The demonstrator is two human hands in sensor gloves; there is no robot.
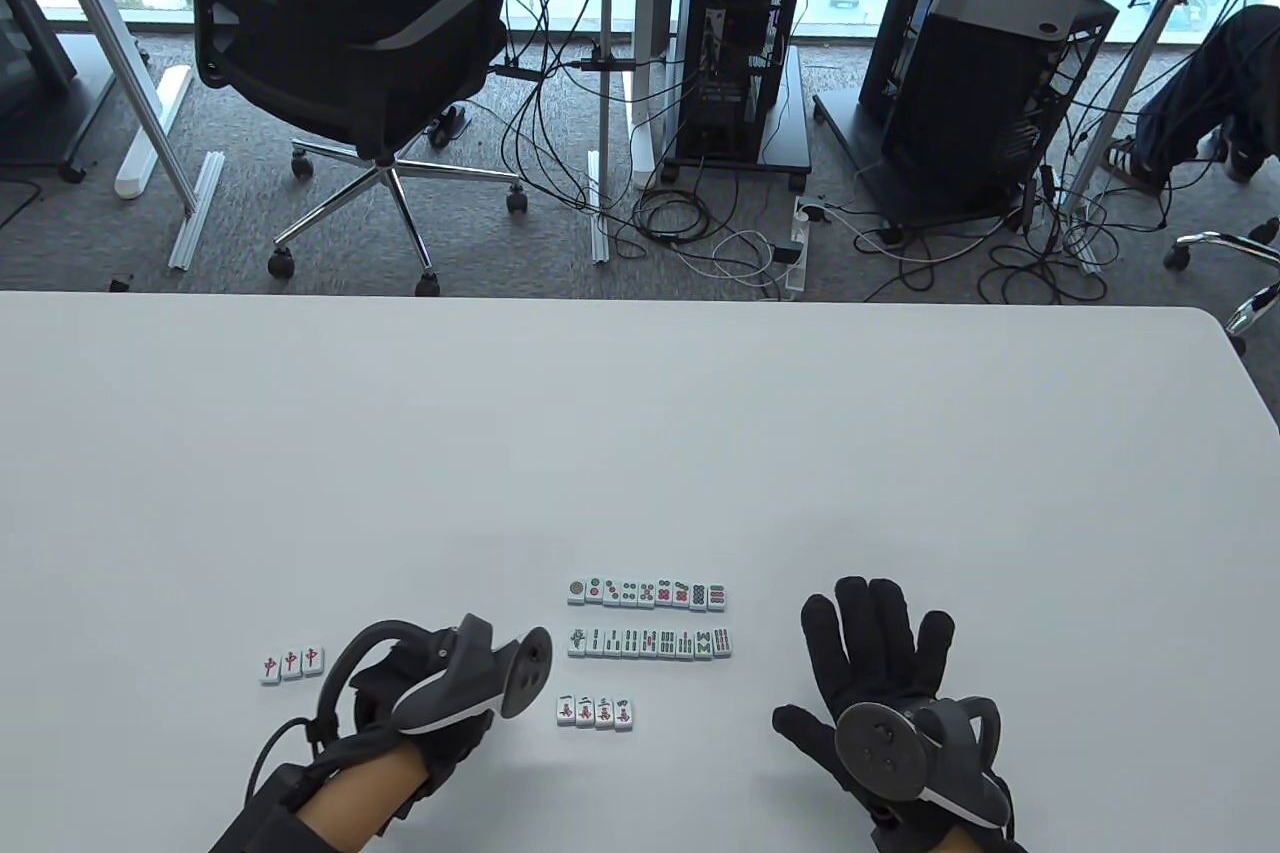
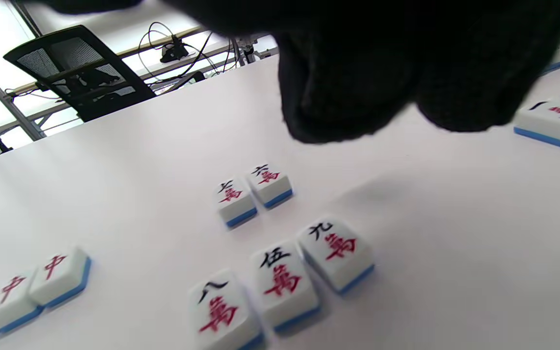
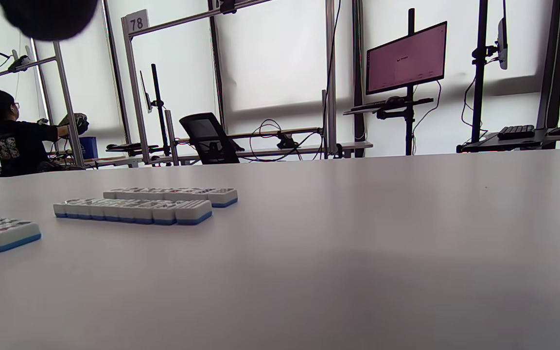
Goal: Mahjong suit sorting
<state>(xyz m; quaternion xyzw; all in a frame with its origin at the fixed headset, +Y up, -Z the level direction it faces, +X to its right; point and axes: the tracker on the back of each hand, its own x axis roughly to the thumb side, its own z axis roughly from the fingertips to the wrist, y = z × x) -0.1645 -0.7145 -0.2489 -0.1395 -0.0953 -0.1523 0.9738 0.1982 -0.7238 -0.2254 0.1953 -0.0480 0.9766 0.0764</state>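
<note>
Two long tile rows lie mid-table: a circles row (image 1: 648,594) and below it a bamboo row (image 1: 650,643). A short row of character tiles (image 1: 596,712) sits nearer me, and three red dragon tiles (image 1: 291,663) lie to the left. My left hand (image 1: 440,693) hovers between them; it hides several loose character tiles, seen in the left wrist view as a pair (image 2: 253,192) and a trio (image 2: 280,282). Its fingertips (image 2: 353,87) hang above them and hold nothing. My right hand (image 1: 870,643) lies flat with fingers spread, right of the rows, empty.
The white table (image 1: 640,453) stretches far behind the tiles. The right wrist view shows the bamboo row (image 3: 134,210), the circles row (image 3: 173,194) and the character row (image 3: 3,233) at its left. An office chair (image 1: 340,43) and computer towers stand on the floor beyond the far edge.
</note>
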